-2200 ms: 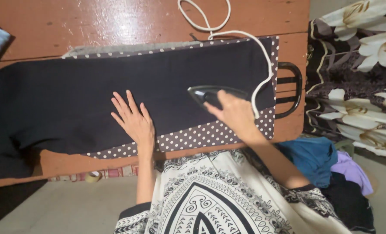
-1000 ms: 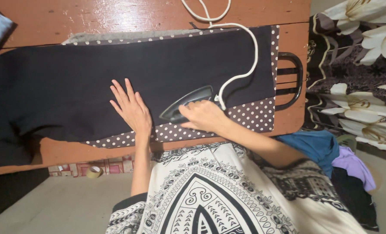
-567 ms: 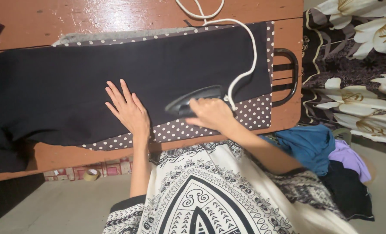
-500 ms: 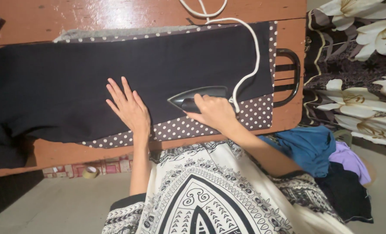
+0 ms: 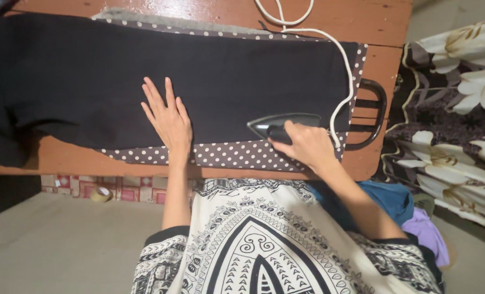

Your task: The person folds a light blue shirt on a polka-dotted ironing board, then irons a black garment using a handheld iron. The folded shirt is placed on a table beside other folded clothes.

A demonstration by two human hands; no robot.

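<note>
A: Where's the iron [image 5: 282, 124] sitting?

B: On the black cloth [image 5: 199, 81], near its near edge at the right end, nose pointing left. The right hand [image 5: 305, 144] has its grip wrapped around the handle, wrist low, forearm running back toward the body.

A: And the other hand?

B: The left hand [image 5: 169, 117] lies flat on the cloth, fingers spread and pointing away, holding nothing. I'd judge it's pinning the fabric taut so it won't ruck up ahead of the iron's nose.

A: What's under the cloth?

B: A dotted pad [image 5: 237, 155], brown with white spots, showing along the near edge. That lies on the wooden bench [image 5: 384, 60].

A: The cord [image 5: 345, 81]?

B: White, it loops from the iron's back end up over the cloth's right end and off the top, likely kept behind the iron. A dark metal handle [image 5: 374, 114] sticks out at the bench's right end.

A: Anything on the floor?

B: A tape roll [image 5: 100, 194], below the bench edge.
</note>
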